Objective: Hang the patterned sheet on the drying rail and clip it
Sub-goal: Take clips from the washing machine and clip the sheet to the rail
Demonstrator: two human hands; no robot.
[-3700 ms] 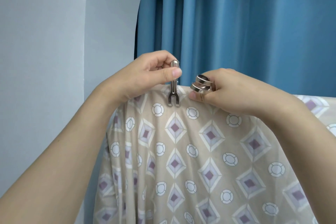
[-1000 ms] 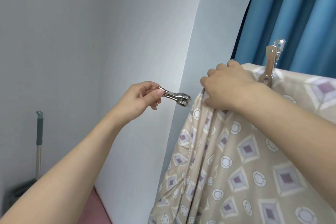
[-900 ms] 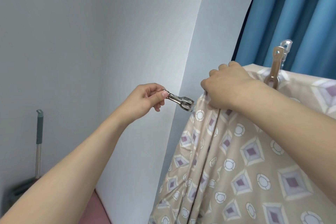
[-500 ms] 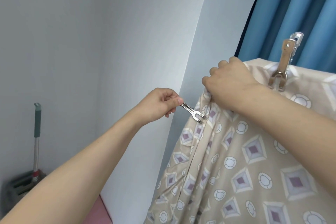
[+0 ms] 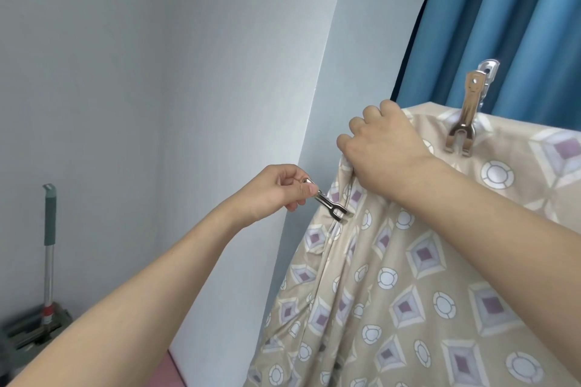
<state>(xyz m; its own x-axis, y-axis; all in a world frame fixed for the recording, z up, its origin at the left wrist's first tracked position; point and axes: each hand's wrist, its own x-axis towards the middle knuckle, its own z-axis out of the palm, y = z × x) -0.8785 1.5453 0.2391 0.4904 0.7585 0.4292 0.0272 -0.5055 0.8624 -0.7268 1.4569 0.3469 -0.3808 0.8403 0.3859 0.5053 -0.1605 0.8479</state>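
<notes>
Our left hand (image 5: 276, 190) pinches a clip (image 5: 331, 208) at the sheet's (image 5: 408, 276) bunched end, which our right hand (image 5: 382, 148) grips on the rail. A shallow bite could slip off.

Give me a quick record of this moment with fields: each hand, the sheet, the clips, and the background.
left hand: pinches a metal clip, its forked end at the sheet's gathered edge
right hand: grips the bunched corner of the sheet
sheet: beige, with diamonds and circles, draped over the rail, which is hidden under it
fixed clip: metal, upright on the top edge, right of the right hand
background: blue curtain behind, grey wall, mop handle at lower left
</notes>
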